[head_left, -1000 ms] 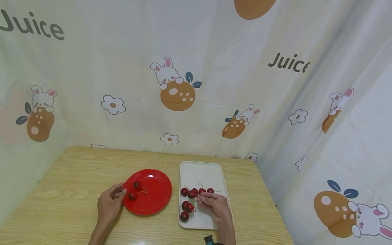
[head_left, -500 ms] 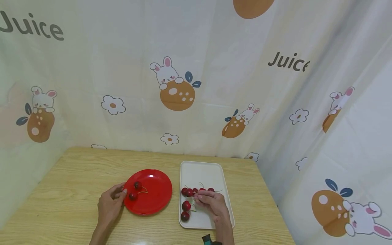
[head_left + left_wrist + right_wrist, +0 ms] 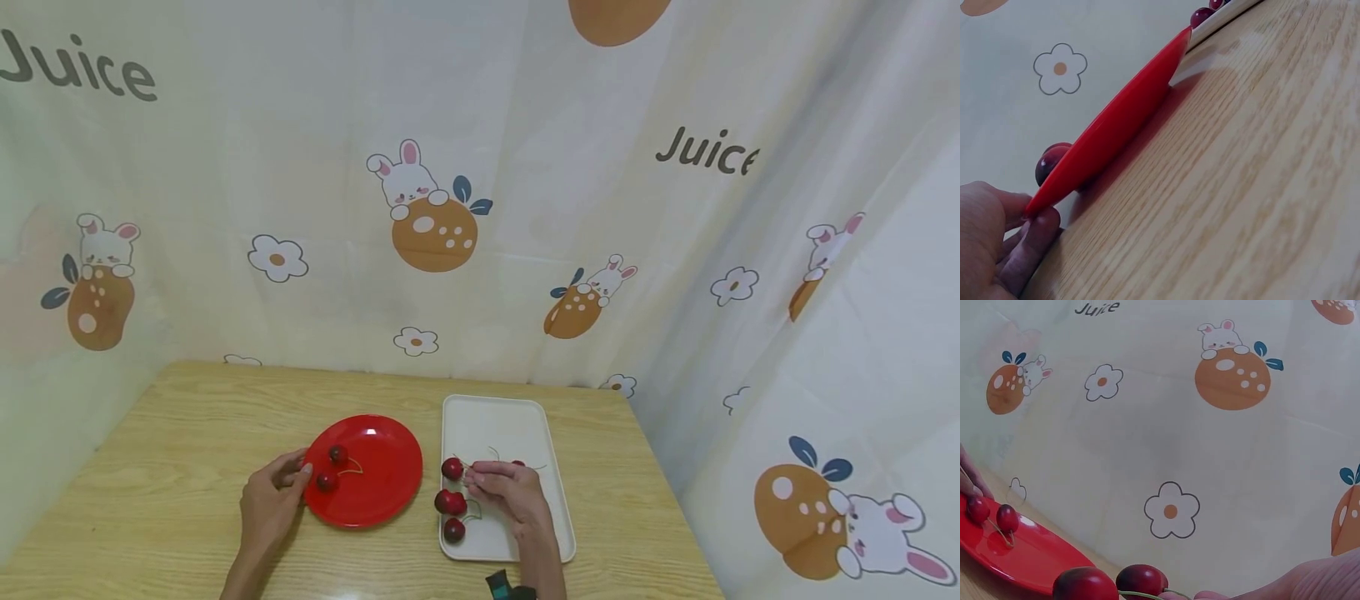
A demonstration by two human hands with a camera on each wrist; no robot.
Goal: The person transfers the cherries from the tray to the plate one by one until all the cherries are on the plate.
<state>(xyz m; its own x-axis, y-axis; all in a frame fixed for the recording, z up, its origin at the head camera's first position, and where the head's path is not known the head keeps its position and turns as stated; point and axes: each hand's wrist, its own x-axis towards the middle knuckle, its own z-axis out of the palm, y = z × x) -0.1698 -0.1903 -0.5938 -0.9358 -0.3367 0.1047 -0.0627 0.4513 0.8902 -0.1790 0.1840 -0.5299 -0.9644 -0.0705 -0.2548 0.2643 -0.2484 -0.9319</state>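
Observation:
In the head view my left hand (image 3: 272, 498) grips the left rim of a round red plate (image 3: 386, 475), thumb on top and fingers beneath. Two dark red cherries (image 3: 327, 481) with joined stems lie on that plate. The left wrist view shows the plate's rim tilted across the picture. My right hand (image 3: 513, 496) is over a cream tray (image 3: 495, 417) and pinches thin green stems between thumb and fingers. Two cherries (image 3: 1085, 585) on those stems hang beside the fingertips in the right wrist view. More cherries (image 3: 453, 530) lie on the tray's left side, some hidden behind the hand.
Plate and tray sit side by side on a wooden table (image 3: 187, 433), a narrow strip of wood between them. A pale curtain (image 3: 315, 167) printed with rabbits, fruit and flowers stands behind the table and along its sides.
My right hand has shifted left over the tray, and the cherries it holds have moved left with it to the tray's left edge. The left hand and plate have stayed put.

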